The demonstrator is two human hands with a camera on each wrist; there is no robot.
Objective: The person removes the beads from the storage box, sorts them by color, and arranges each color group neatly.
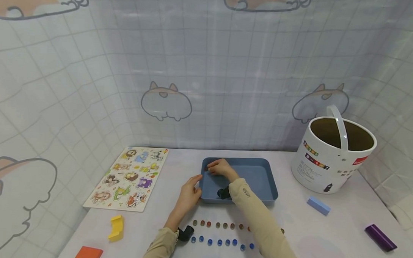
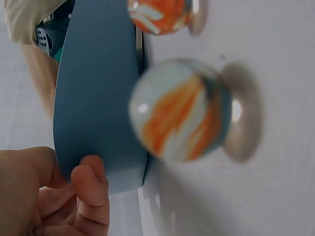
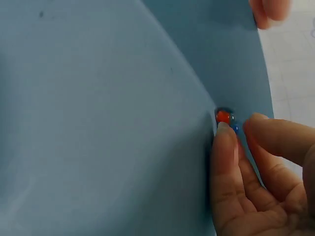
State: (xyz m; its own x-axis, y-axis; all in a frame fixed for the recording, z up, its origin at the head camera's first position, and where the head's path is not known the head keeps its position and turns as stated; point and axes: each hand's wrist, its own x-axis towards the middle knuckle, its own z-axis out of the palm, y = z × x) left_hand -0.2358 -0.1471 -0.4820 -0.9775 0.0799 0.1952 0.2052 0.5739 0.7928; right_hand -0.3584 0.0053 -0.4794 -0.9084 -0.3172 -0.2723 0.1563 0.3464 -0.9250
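Note:
In the head view my left hand is at the near left corner of a blue-grey tray. The left wrist view shows the thumb and fingers pinching its wall. My right hand reaches inside, at the tray's far left corner. There, in the right wrist view, a small orange-red marble and a blue one lie right at my curled fingertips; I cannot tell whether they are gripped. Close to the left wrist camera sits a white and orange glass marble.
A row of brownish marbles and a row of blue marbles lie before the tray. A sticker sheet is at left, with yellow and orange blocks. Right stand a white bucket, a blue block and a purple piece.

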